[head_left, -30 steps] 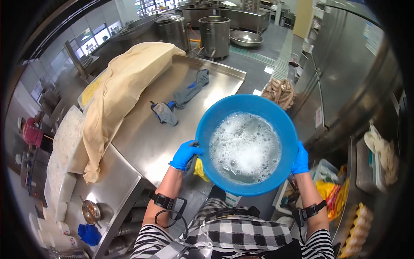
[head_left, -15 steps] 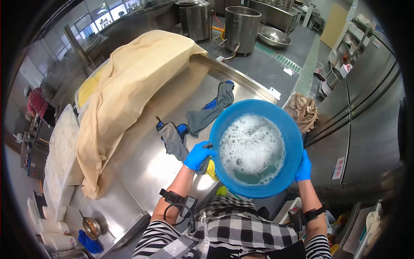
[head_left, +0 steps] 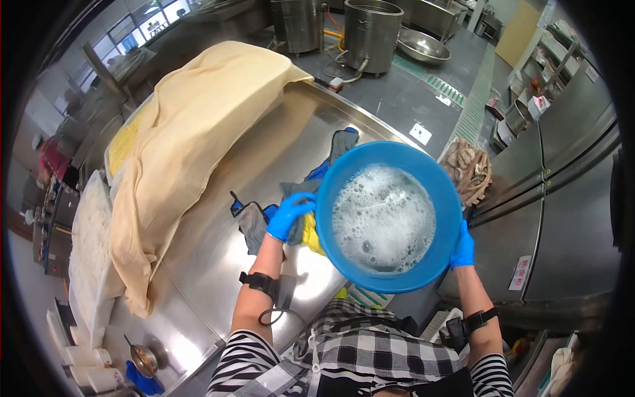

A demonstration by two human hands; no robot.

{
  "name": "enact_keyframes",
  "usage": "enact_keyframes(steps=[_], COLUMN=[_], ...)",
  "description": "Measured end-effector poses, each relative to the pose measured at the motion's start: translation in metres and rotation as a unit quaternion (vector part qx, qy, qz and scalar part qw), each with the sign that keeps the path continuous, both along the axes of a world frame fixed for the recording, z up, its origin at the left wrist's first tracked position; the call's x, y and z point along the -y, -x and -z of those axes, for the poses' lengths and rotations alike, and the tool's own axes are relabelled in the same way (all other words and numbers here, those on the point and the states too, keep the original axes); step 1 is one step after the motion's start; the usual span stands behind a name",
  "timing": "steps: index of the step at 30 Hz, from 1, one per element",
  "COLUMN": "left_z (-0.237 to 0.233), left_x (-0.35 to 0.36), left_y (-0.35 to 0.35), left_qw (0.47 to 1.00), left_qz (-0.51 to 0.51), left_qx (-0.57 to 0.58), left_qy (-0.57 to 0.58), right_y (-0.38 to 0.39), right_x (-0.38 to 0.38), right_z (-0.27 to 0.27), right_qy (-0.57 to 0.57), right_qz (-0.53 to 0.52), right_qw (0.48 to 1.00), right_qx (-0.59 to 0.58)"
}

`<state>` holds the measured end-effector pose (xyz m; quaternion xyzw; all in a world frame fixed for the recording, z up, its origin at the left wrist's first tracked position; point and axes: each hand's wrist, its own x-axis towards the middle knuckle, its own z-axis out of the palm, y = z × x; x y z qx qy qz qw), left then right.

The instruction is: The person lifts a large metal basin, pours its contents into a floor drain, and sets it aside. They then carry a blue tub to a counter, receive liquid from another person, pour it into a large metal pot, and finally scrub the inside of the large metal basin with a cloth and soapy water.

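Observation:
A round blue basin (head_left: 327, 255) of foamy, soapy water (head_left: 387, 218) is in front of me, over the near right edge of the steel table (head_left: 218, 218). At its left rim, my blue-gloved left hand (head_left: 290, 215) is closed against the side, its fingertips partly hidden. On the opposite side my right hand (head_left: 463, 247), also gloved, grips the rim. Beneath and beside my left hand lie a grey cloth (head_left: 252, 228) with blue trim and a yellow cloth (head_left: 311, 235). Another grey-and-blue cloth (head_left: 342, 141) shows behind the basin.
A beige cloth (head_left: 198, 112) covers trays on the table's left, next to a white-filled tray (head_left: 90, 245). Steel pots (head_left: 372, 40) and a wide bowl (head_left: 423, 47) stand on the floor beyond. Steel cabinets (head_left: 506, 238) flank the right; a brown bundle (head_left: 466, 171) is near the basin.
The basin has shifted slightly left and away from me. My left hand has moved left and up along its side, and the dark cloth bunched at that hand is no longer between its fingers.

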<state>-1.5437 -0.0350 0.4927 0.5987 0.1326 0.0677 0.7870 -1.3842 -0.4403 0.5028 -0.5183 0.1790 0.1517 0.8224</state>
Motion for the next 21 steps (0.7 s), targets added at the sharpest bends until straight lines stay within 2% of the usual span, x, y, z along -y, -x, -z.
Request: enact_keyframes(steps=[1,2,3,4,5,6,7,8,10,11,12,13,14,16,17,19,21], left_z=[0.016,0.040,0.053,0.052,0.050,0.048,0.047,0.046,0.044,0.068,0.092,0.025,0.020,-0.020,-0.028,-0.037,-0.030], left_x=[-0.013,-0.028,-0.033,-0.030,-0.026,-0.024,-0.016,-0.018,-0.031,-0.043,-0.049,-0.025,-0.026,-0.011,-0.006,-0.002,-0.009], left_y=[-0.005,-0.013,-0.021,-0.025,-0.028,-0.033,-0.038,-0.043,-0.048,-0.039,-0.030,-0.012,-0.004,0.007,0.009,0.003,-0.003], left_qw=[1.000,0.985,0.938,0.939,0.900,0.832,0.832,0.832,0.797,0.911,0.973,0.976,0.952,0.951,0.951,0.950,0.953], left_qz=[0.007,-0.072,-0.150,-0.143,-0.094,-0.045,-0.091,-0.087,0.145,0.085,0.023,0.013,0.019,-0.023,-0.012,-0.014,0.030], left_qx=[0.001,0.030,0.059,0.061,-0.052,-0.160,-0.178,-0.174,-0.349,-0.293,-0.221,-0.152,-0.167,-0.139,-0.144,-0.129,-0.122], left_qy=[0.001,-0.157,-0.308,-0.306,-0.423,-0.529,-0.518,-0.520,-0.472,-0.276,-0.064,0.155,0.258,0.275,0.273,0.284,0.277], right_y=[0.000,0.000,-0.002,-0.002,-0.002,-0.002,-0.001,0.000,0.002,0.000,-0.002,-0.004,-0.003,0.000,0.002,0.004,0.003], right_x=[0.000,0.000,0.002,0.002,0.004,0.005,0.003,0.001,0.001,0.001,0.000,-0.001,-0.001,-0.003,-0.004,-0.006,-0.011], right_z=[0.001,0.002,0.006,0.008,0.009,0.010,0.007,0.005,0.008,0.009,0.009,0.011,0.012,0.007,0.005,0.003,-0.003], right_qy=[0.010,0.020,0.021,0.014,0.006,0.007,0.015,0.022,0.026,0.033,0.030,0.021,0.013,0.019,0.027,0.010,0.007], right_qz=[0.003,0.008,0.016,0.012,0.008,0.016,0.020,0.024,0.035,0.038,0.044,0.043,0.044,0.046,0.036,0.034,0.015], right_qw=[1.000,1.000,1.000,1.000,1.000,1.000,1.000,0.999,0.999,0.999,0.999,0.999,0.999,0.999,0.999,0.999,0.999], right_qx=[-0.001,-0.001,-0.001,-0.005,-0.008,-0.007,-0.006,-0.004,-0.007,-0.010,-0.008,-0.008,-0.009,-0.009,-0.010,0.001,0.029])
